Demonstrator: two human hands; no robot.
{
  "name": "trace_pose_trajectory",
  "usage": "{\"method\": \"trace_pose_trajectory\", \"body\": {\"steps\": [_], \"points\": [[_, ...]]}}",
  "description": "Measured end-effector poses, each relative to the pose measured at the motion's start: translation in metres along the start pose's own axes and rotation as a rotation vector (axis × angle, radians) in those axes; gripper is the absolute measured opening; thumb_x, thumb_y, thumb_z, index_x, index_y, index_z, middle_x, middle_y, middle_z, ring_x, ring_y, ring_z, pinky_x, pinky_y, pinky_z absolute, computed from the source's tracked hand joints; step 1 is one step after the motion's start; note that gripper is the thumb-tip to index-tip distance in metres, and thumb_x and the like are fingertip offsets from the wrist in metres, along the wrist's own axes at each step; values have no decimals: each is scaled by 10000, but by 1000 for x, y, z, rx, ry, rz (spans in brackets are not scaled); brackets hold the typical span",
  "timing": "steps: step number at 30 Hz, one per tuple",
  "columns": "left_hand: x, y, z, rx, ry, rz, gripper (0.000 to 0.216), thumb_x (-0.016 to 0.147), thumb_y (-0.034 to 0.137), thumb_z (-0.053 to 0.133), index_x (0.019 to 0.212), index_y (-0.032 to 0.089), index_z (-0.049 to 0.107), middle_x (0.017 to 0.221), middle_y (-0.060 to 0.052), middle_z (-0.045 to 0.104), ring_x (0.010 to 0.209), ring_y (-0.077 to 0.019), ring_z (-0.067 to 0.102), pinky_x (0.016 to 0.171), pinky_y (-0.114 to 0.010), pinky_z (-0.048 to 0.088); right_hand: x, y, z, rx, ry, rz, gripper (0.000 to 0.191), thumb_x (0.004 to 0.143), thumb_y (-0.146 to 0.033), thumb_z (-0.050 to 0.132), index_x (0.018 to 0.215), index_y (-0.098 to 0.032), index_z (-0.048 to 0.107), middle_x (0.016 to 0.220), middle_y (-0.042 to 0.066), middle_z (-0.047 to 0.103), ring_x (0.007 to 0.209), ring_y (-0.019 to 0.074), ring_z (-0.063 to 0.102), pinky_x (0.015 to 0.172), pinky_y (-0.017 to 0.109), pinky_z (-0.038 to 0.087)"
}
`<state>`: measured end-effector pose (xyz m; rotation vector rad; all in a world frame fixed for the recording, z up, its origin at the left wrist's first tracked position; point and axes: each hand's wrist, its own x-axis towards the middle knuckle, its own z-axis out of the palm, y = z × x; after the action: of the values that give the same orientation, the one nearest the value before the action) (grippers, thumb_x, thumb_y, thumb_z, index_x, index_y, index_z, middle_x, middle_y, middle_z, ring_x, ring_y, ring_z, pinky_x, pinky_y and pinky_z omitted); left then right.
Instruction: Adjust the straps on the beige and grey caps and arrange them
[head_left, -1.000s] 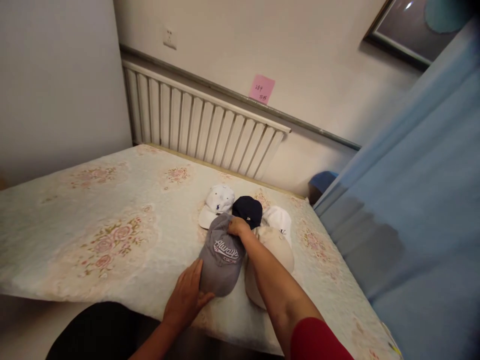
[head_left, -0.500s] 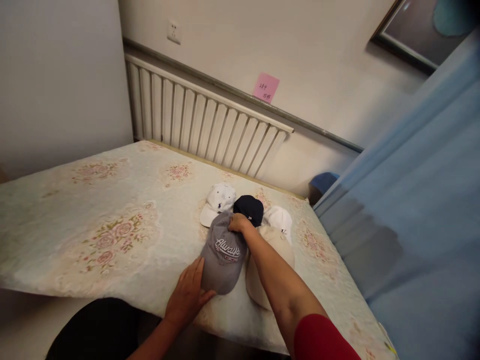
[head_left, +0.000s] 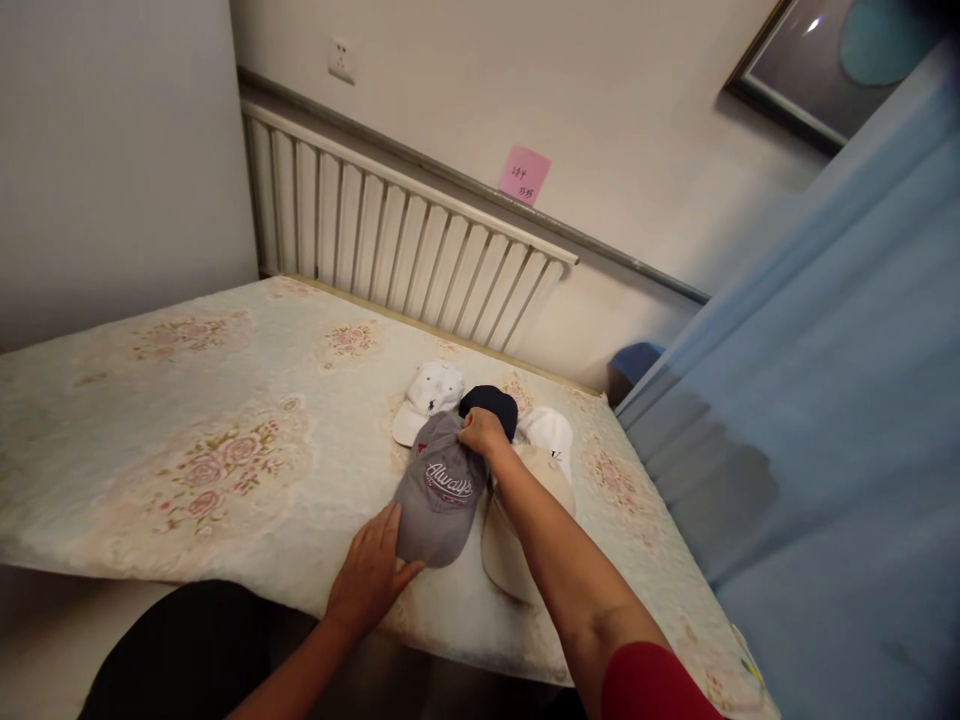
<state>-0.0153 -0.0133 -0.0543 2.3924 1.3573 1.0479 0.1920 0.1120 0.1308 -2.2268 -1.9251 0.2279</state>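
Observation:
A grey cap [head_left: 439, 492] with white "Always" lettering lies on the floral mattress [head_left: 225, 440]. My left hand [head_left: 369, 578] holds its brim at the near end, fingers under and thumb on the edge. My right hand [head_left: 482, 432] pinches the back of the cap's crown. Behind it sit a white cap [head_left: 426, 396] at the left, a dark navy cap [head_left: 495, 402] in the middle and another white cap [head_left: 550, 430] at the right. A beige cap [head_left: 504, 545] lies under my right forearm.
A white radiator [head_left: 405, 245] runs along the wall behind the mattress, with a pink note [head_left: 523, 176] above it. A blue curtain [head_left: 825, 420] hangs at the right. A blue object [head_left: 634, 362] sits in the gap by the mattress's far corner.
The grey cap's back end has been drawn slightly away from me and lifted by my right hand, showing a small red mark. My left hand stays on the brim.

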Motion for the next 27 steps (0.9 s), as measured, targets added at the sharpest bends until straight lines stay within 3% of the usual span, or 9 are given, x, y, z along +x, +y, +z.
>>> {"method": "trace_pose_trajectory", "body": {"steps": [12, 20, 27], "points": [[1, 13, 7, 83, 43, 40, 795, 787, 496, 596, 1408, 120, 271, 1364, -218, 471, 1240, -364, 460, 1033, -514, 367, -8, 7, 1, 75, 107, 5, 190, 659, -106, 569, 820, -163, 653, 747, 18, 659, 666, 137, 547, 577, 226, 324], [2, 13, 5, 43, 36, 17, 757, 783, 458, 603, 1392, 123, 304, 1358, -210, 481, 1242, -347, 462, 1042, -487, 364, -10, 9, 7, 150, 146, 10, 193, 661, -80, 544, 814, -140, 645, 762, 23, 660, 675, 130, 531, 604, 226, 329], [2, 13, 4, 71, 27, 22, 753, 807, 499, 560, 1403, 158, 251, 1368, -190, 473, 1249, -318, 464, 1040, -486, 359, -29, 6, -3, 268, 232, -19, 207, 646, -90, 540, 817, -154, 638, 794, 35, 660, 751, 166, 562, 692, 253, 389]]}}
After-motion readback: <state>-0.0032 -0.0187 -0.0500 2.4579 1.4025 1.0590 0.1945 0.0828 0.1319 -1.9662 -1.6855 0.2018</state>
